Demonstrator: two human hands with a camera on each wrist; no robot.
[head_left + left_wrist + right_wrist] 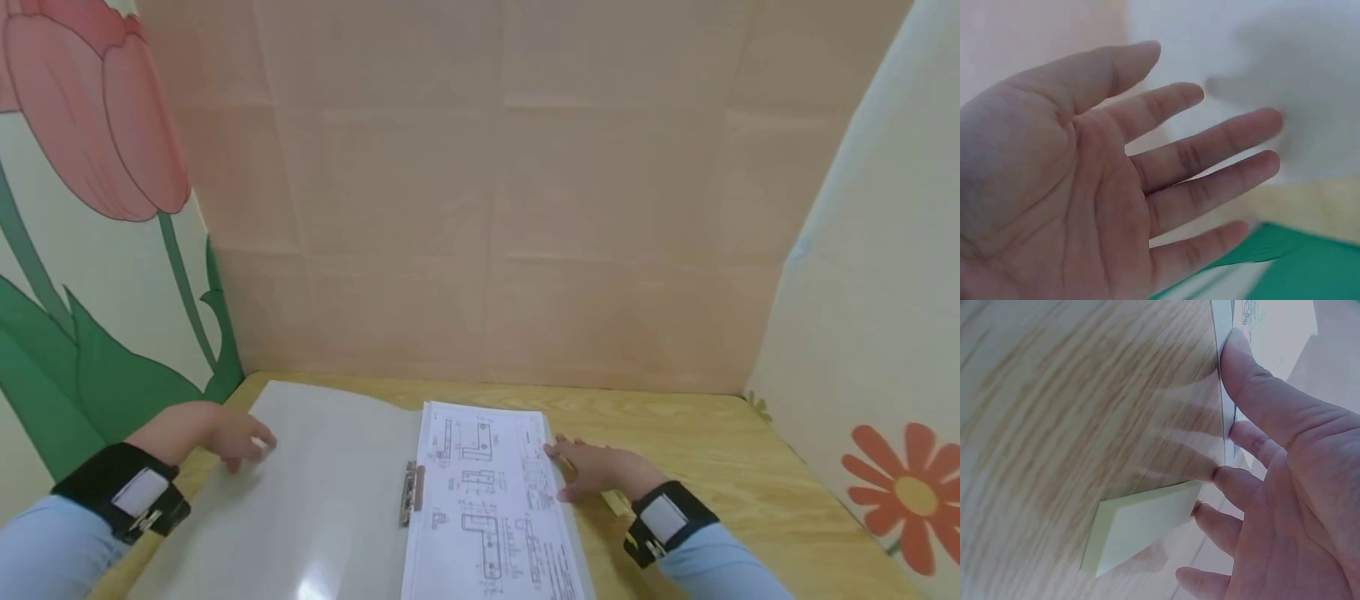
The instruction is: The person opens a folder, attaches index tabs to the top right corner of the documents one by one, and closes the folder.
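An open folder lies on the wooden table (pixel 712 450). Its translucent cover (pixel 315 483) is folded out to the left. A sheet of technical drawings (pixel 487 492) sits under a metal clip (pixel 411 492). My left hand (pixel 232 437) hovers over the cover's far left corner, fingers spread and straight (pixel 1210 150), holding nothing. My right hand (pixel 592 467) rests at the sheet's right edge, with the thumb (pixel 1241 369) and fingertips touching the folder's edge (pixel 1225 412). A pale green sticky-note pad (pixel 1138 525) lies on the table beside the right hand's fingers.
A peach cardboard wall stands behind the table. A tulip-painted panel (pixel 90 250) closes the left side. A panel with a red flower (pixel 907 492) closes the right. Bare wood (pixel 1054 394) shows to the right of the folder.
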